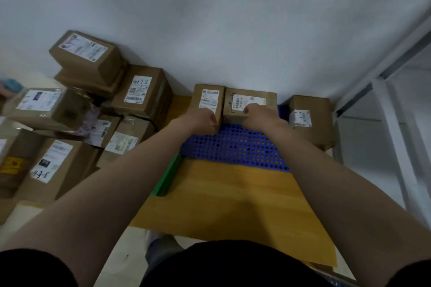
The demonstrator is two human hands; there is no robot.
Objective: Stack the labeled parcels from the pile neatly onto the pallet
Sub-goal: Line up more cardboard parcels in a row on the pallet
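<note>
Head view: left hand (pixel 205 121) curls against the near corner of a narrow brown cardboard parcel (pixel 208 100). Right hand (pixel 258 112) curls atop the touching wider brown cardboard parcel (pixel 247 100). Whether either hand actually grips, I cannot tell. Both parcels sit on a blue perforated plastic pallet (pixel 233 147) by the grey wall (pixel 221 18). A pile of labelled brown boxes (pixel 140 91) lies left.

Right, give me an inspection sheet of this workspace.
Surface: blue perforated plastic pallet, yellow board adjoining its near edge.
Job's things: narrow brown cardboard parcel touching wider brown cardboard parcel, third brown parcel apart at right, all by the wall; pile of labeled cardboard parcels at left.
Clutter: green strip along pallet's left edge.
Hands: left hand grips narrow parcel's near corner; right hand atop wider parcel, grip unclear.
Cables: nothing seen.
Surroundings: grey wall, white metal frame.
</note>
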